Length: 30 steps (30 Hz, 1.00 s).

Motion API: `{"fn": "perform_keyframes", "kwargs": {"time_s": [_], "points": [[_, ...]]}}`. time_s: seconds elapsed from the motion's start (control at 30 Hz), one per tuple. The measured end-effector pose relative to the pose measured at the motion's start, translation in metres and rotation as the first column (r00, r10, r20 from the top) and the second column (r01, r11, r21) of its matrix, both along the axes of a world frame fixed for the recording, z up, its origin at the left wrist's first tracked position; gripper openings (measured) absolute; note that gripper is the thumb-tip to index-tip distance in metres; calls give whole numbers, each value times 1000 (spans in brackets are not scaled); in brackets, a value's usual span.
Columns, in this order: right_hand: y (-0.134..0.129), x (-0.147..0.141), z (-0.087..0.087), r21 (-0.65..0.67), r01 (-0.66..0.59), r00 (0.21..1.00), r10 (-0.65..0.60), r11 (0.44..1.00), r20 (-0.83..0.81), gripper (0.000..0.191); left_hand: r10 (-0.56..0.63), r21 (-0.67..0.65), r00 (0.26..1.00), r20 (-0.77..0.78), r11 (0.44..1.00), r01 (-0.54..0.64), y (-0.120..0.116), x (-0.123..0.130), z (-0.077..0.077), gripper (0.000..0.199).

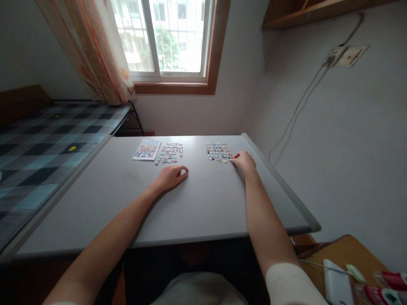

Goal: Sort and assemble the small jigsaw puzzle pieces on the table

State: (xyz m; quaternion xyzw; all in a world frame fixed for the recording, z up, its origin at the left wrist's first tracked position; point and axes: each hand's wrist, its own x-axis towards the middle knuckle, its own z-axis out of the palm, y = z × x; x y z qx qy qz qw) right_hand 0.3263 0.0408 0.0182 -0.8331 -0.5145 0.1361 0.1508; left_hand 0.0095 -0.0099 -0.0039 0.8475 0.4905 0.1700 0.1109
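Observation:
My left hand [171, 176] rests on the white table [203, 203], its thumb and fingertips curled together; whatever they may hold is too small to make out. Just beyond it lies a group of small jigsaw puzzle pieces [171, 151], spread in loose rows. A printed picture sheet [146, 150] lies to the left of that group. On the right, my right hand [244, 161] pinches at the near right corner of a second group of jigsaw puzzle pieces [218, 151]. A small piece shows at its fingertips.
A bed with a checked cover [63, 131] stands along the table's left side. The wall with a socket and cord [291, 123] is on the right. Near my right elbow, a wooden stool [343, 250] bears a white device [337, 281] and red-labelled bottles [381, 294].

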Motion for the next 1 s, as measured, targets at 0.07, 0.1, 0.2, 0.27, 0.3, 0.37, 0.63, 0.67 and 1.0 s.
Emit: {"fn": "perform_keyframes", "kwargs": {"time_s": [0.07, 0.1, 0.2, 0.27, 0.3, 0.37, 0.63, 0.67, 1.0], "points": [[-2, -1, 2, -7, 9, 1000, -9, 1000, 25, 23, 2, 0, 1000, 0, 1000, -2, 0, 0, 0, 34], [-3, -1, 2, 4, 7, 999, -7, 1000, 39, 25, 1, -1, 1000, 0, 1000, -1, 0, 0, 0, 34], [-3, -2, 0, 62, -12, 997, 7, 998, 74, 29, -4, -5, 1000, -3, 1000, 4, 0, 0, 0, 33], [-2, -6, 0, 115, -43, 997, 36, 992, 64, 26, -7, -6, 1000, -3, 1000, 7, 0, 0, 1, 33], [-2, -9, 0, 156, -73, 996, 66, 985, 52, 23, -8, -7, 1000, -4, 1000, 8, 0, 0, 1, 33], [-2, -21, 2, 258, -172, 985, 172, 951, 26, 18, -4, -10, 1000, -6, 1000, 4, -1, 0, 2, 33], [-18, -88, -8, 368, -701, 640, 766, 612, -55, 13, 1, -7, 1000, -13, 1000, -2, -1, 1, 3, 33], [-20, -93, -12, 366, -725, 609, 791, 584, -58, 13, 0, -7, 1000, -14, 1000, 0, -1, 1, 3, 33], [-24, -106, -23, 306, -708, 659, 751, 637, -37, 16, 1, -5, 1000, -17, 1000, -1, -1, 1, 2, 34]]}}
